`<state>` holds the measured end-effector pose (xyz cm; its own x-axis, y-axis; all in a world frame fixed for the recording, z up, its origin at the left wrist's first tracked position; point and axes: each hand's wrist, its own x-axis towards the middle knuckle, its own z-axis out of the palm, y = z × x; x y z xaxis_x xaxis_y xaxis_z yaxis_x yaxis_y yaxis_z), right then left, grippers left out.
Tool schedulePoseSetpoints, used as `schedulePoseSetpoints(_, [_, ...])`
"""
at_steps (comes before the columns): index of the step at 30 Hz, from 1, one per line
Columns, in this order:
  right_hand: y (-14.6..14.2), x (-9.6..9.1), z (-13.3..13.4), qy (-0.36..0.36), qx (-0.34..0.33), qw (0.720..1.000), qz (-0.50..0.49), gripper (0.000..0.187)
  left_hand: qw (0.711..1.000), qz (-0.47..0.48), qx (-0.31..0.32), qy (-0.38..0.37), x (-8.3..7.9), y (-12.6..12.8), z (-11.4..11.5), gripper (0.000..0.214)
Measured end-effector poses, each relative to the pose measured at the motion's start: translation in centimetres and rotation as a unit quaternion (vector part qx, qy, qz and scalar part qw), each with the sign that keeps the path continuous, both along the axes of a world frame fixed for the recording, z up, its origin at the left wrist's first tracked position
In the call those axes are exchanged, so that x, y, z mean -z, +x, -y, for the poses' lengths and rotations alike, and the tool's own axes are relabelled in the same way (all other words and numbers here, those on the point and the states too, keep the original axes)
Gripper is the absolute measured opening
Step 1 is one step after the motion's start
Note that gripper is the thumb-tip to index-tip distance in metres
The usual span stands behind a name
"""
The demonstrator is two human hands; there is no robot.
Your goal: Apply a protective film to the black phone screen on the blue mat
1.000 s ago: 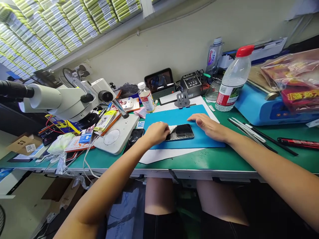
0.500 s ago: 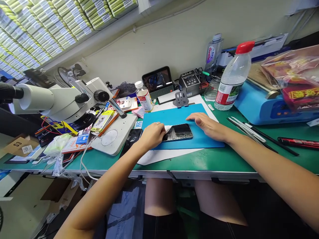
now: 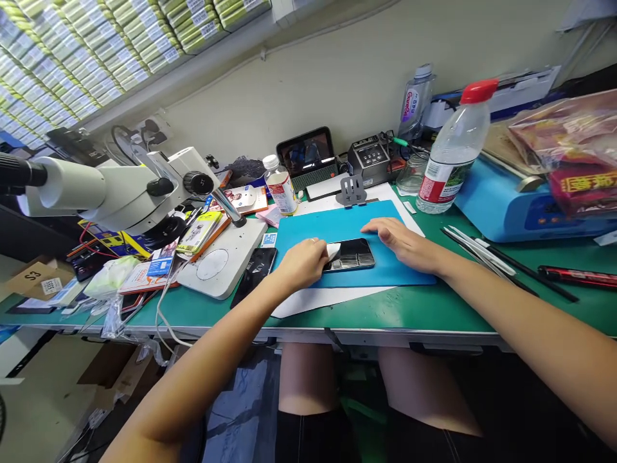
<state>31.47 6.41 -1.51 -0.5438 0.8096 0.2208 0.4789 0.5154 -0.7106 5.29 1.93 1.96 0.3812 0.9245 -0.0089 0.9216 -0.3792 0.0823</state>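
Observation:
A phone (image 3: 355, 254) lies screen up on a blue mat (image 3: 332, 225), its glossy black face catching reflections. My left hand (image 3: 304, 262) is closed on a small white wipe (image 3: 333, 249) and presses it against the left end of the screen; the fingers hide that end of the phone. To the phone's right, my right hand (image 3: 398, 243) rests on the mat with fingers stretched out, apart from the phone and holding nothing. Left of the mat, partly behind my left forearm, lies a second dark phone-sized piece (image 3: 255, 273) with faint lettering.
A microscope (image 3: 130, 193) on a white base stands at the left. Behind the mat are a small bottle (image 3: 281, 186), a tablet-like screen (image 3: 306, 153) and a grey control box (image 3: 370, 159). A red-capped water bottle (image 3: 450, 154), a blue machine (image 3: 506, 206) and thin sticks (image 3: 482, 254) occupy the right.
My left hand has shifted slightly right along the phone with the wipe, and the screen's streaky look has become smoother. The right hand stays in place.

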Motion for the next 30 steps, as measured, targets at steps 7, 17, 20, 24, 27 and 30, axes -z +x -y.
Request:
schedulePoseSetpoints(7, [0.1,-0.1,0.0,0.000,0.016,1.000,0.002,0.087,0.999,0.010,-0.048,0.013,-0.2,-0.2,-0.7,0.012])
schedulePoseSetpoints(17, [0.0,0.2,-0.3,-0.005,0.013,1.000,0.003,0.085,0.993,0.055,-0.058,0.092,1.2,-2.6,5.0,0.021])
schedulePoseSetpoints(20, [0.1,0.4,-0.4,-0.003,0.016,1.000,0.005,0.084,0.990,0.073,-0.005,0.119,1.8,-2.0,5.5,0.029])
schedulePoseSetpoints(24, [0.2,0.6,-0.5,0.003,0.018,1.000,0.007,0.084,0.992,0.066,0.047,0.093,2.5,-0.3,6.5,0.049])
schedulePoseSetpoints(27, [0.2,0.7,-0.5,0.007,0.024,1.000,0.005,0.084,0.993,0.068,0.046,0.083,2.7,0.4,7.1,0.060])
schedulePoseSetpoints(30, [0.3,0.7,-0.4,0.004,0.026,1.000,0.003,0.084,0.993,0.063,0.037,0.091,2.5,0.2,7.9,0.061])
